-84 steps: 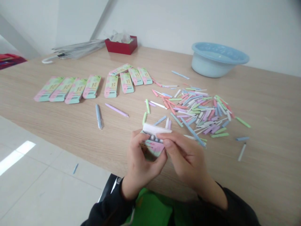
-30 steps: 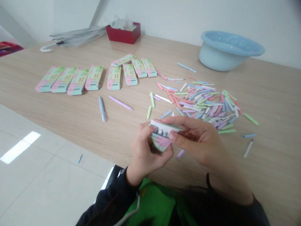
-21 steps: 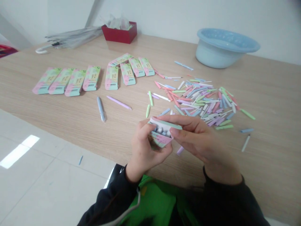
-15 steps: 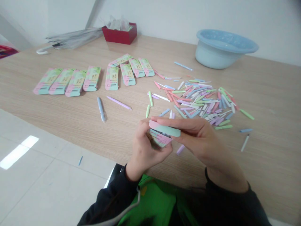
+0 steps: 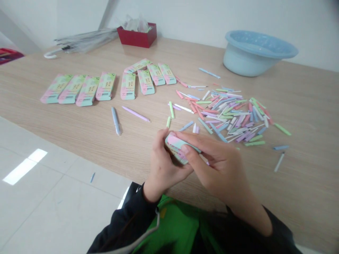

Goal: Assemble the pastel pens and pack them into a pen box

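Note:
A small pink and mint-green printed carton [image 5: 177,150] is held between both hands above the table's near edge. My left hand [image 5: 164,169] wraps round its lower body from the left. My right hand [image 5: 219,162] grips its top end, thumb on the printed side and fingers over the flap, which lies down against the box. What is inside cannot be seen. Just beyond the hands lie a short green pen piece [image 5: 168,122] and a large heap of pastel pen parts [image 5: 233,114], with white refills among them.
Several matching cartons [image 5: 106,86] lie in rows at the left and middle. Nearer are a blue pen [image 5: 116,120] and a purple pen [image 5: 136,114]. Along the back are a clear umbrella [image 5: 87,41], a red box [image 5: 137,37] with plastic bags and a blue basin [image 5: 256,53].
The carton's end flap, raised half a second ago, is now pressed down. My right thumb has moved onto the carton's printed side. The view has shifted slightly.

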The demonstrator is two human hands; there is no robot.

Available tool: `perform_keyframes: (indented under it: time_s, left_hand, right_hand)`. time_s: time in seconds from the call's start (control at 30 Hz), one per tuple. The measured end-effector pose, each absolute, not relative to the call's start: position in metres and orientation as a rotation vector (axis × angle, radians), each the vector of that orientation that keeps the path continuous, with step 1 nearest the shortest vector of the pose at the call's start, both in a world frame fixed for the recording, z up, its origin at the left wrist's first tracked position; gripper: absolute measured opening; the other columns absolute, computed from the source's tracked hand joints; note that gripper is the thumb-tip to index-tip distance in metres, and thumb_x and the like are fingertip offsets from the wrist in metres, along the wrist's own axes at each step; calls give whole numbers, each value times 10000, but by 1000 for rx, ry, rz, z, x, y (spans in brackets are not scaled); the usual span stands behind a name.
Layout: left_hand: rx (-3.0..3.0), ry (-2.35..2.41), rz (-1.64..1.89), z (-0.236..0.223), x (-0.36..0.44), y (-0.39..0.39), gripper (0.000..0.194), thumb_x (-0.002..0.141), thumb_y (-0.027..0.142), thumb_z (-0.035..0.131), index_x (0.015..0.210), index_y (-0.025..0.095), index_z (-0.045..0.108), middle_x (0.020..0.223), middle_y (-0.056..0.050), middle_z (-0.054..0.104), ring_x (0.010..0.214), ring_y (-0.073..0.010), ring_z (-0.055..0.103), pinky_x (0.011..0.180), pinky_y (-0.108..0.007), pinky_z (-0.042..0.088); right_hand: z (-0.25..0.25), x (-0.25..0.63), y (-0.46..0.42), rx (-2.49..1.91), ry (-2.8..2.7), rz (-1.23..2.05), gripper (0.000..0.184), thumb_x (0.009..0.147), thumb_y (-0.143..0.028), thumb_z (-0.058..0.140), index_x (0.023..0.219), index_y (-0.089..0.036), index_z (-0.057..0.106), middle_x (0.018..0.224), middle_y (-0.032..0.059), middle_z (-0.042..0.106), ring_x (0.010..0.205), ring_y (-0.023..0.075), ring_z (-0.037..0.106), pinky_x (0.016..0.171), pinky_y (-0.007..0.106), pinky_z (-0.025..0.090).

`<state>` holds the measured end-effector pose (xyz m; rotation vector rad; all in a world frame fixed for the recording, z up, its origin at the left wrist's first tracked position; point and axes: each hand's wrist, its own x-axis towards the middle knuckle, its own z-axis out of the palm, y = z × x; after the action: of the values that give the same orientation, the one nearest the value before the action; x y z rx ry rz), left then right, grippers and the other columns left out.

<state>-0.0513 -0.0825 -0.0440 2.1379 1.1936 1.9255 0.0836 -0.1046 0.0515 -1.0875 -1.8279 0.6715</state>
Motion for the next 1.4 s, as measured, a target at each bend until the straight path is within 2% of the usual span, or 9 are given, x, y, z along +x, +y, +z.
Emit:
perform_keyframes:
  time_s: [0.1, 0.3, 0.53, 0.77, 0.9, 0.97, 1.13, 1.27, 1.4]
  left_hand:
    - [2198, 1240, 1837, -42, -52, -86, 929, 758, 409, 812, 1524, 162, 348, 1294, -181, 573, 1129, -316, 645, 867, -436, 606]
    - [2217, 1223, 1758, -38, -54, -88, 950, 782, 356, 805, 1569, 183, 302, 1355, -200, 587, 1227, -340, 629, 956, -489, 608]
    - [2167, 1175, 1690, -37, -50, -92, 857, 882, 337, 724, 1591, 182, 268, 1385, -204, 599, 1255, -343, 635, 1003, -506, 601]
    - [2099, 1203, 1812, -40, -46, -90, 715, 977, 364, 634, 1589, 211, 296, 1427, -174, 585, 1258, -311, 632, 1007, -491, 598]
    - [2123, 1218, 1763, -36, -51, -92, 816, 950, 415, 673, 1610, 204, 241, 1481, -196, 523, 1299, -328, 590, 1036, -503, 571]
    - [2132, 1207, 1779, -35, -55, -91, 852, 931, 412, 698, 1609, 220, 220, 1460, -170, 521, 1282, -321, 594, 1037, -482, 566]
    - [2182, 1002, 1885, -31, -62, -85, 687, 887, 304, 732, 1477, 251, 384, 1211, -91, 561, 1081, -242, 613, 877, -407, 600]
    - [2205, 983, 1846, -26, -64, -86, 651, 862, 253, 758, 1424, 223, 430, 1181, -106, 539, 1060, -237, 580, 852, -385, 580]
    - [2216, 1049, 1743, -25, -63, -89, 504, 898, 284, 724, 1344, 219, 498, 1133, -97, 521, 1014, -226, 572, 819, -358, 569]
  right_hand:
    - [50, 82, -104, -1119, -1838, 511, 307, 959, -157, 562, 1165, -255, 766, 1143, 13, 799, 1035, 195, 759, 915, 321, 622]
    - [56, 77, -104, -1124, -1869, 443, 323, 950, -116, 526, 1123, -236, 771, 1139, 30, 800, 1066, 215, 755, 871, 329, 631]
    - [55, 66, -106, -1293, -1709, 350, 167, 914, -177, 637, 947, -247, 785, 961, 28, 828, 851, 215, 789, 715, 320, 634]
    - [50, 59, -109, -1202, -1663, 378, 225, 921, -126, 607, 989, -247, 784, 1058, 24, 817, 956, 193, 777, 905, 341, 634]
    - [50, 64, -108, -1089, -1803, 464, 245, 941, -144, 584, 1085, -222, 766, 1185, 54, 785, 1131, 205, 730, 1026, 367, 590]
    - [48, 68, -107, -1046, -1873, 481, 285, 946, -124, 560, 1151, -212, 737, 1259, 65, 754, 1196, 205, 698, 1065, 374, 566]
    - [37, 74, -109, -1014, -1863, 512, 362, 926, -115, 617, 1263, -244, 598, 1258, 67, 733, 1183, 208, 693, 977, 355, 608]
    - [29, 74, -113, -951, -1796, 546, 358, 914, -74, 630, 1193, -286, 558, 1300, 52, 704, 1232, 199, 663, 993, 359, 596]
    - [25, 74, -113, -963, -1787, 515, 286, 917, -44, 610, 1081, -277, 584, 1270, 36, 715, 1202, 178, 670, 990, 343, 589]
